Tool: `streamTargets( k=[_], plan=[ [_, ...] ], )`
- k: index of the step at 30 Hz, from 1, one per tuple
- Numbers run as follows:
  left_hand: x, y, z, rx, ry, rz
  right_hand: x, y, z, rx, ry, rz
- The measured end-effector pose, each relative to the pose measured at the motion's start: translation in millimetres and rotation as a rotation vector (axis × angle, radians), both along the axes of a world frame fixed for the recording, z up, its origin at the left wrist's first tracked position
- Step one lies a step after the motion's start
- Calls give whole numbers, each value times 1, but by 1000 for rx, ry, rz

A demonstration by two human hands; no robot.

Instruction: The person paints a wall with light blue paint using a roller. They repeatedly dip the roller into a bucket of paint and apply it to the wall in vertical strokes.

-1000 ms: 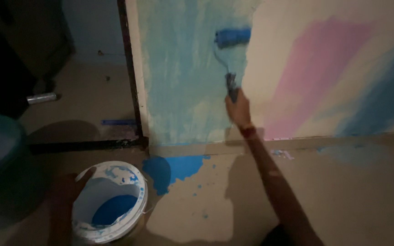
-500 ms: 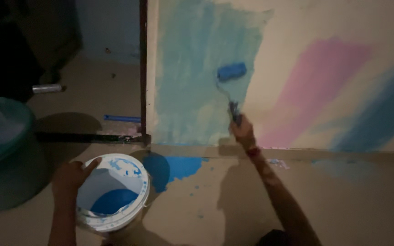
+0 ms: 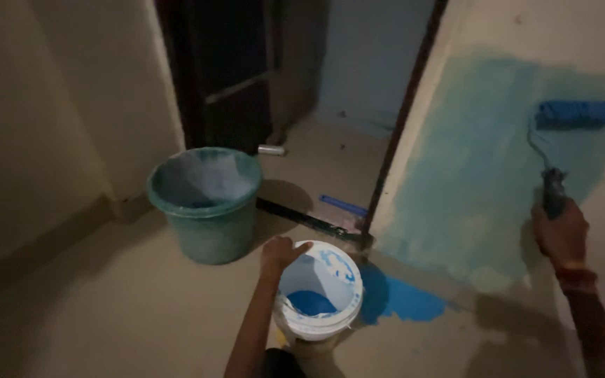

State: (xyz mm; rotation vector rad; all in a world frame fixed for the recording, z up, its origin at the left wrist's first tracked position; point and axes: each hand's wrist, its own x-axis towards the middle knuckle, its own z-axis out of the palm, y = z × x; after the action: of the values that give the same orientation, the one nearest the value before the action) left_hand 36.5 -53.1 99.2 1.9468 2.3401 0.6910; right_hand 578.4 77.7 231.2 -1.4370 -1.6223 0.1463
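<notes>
Left hand (image 3: 279, 253) grips the white paint bucket's (image 3: 330, 318) rim, fingers curled over it; right hand (image 3: 560, 234), fingers wrapped around the handle, holds the blue paint roller (image 3: 574, 115) up, sleeve lying horizontal against the wall (image 3: 477, 175).

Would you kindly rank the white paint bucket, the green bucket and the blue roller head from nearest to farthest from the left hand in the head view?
1. White paint bucket: the left hand rests on its rim.
2. Green bucket: on the floor, up and left of the hand.
3. Blue roller head: far right, against the wall.
</notes>
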Motion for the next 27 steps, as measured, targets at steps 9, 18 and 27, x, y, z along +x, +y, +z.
streamTargets(
  k=[9,18,27],
  plan=[
    [-2,-1,4,-44,-31,18,9,-12,0,62,-57,-46],
    [-7,12,-9,-161,-55,1,-15,-17,74,72,177,41],
    [-5,7,-6,-189,-22,9,-26,-19,-67,-29,294,-20]
  ],
)
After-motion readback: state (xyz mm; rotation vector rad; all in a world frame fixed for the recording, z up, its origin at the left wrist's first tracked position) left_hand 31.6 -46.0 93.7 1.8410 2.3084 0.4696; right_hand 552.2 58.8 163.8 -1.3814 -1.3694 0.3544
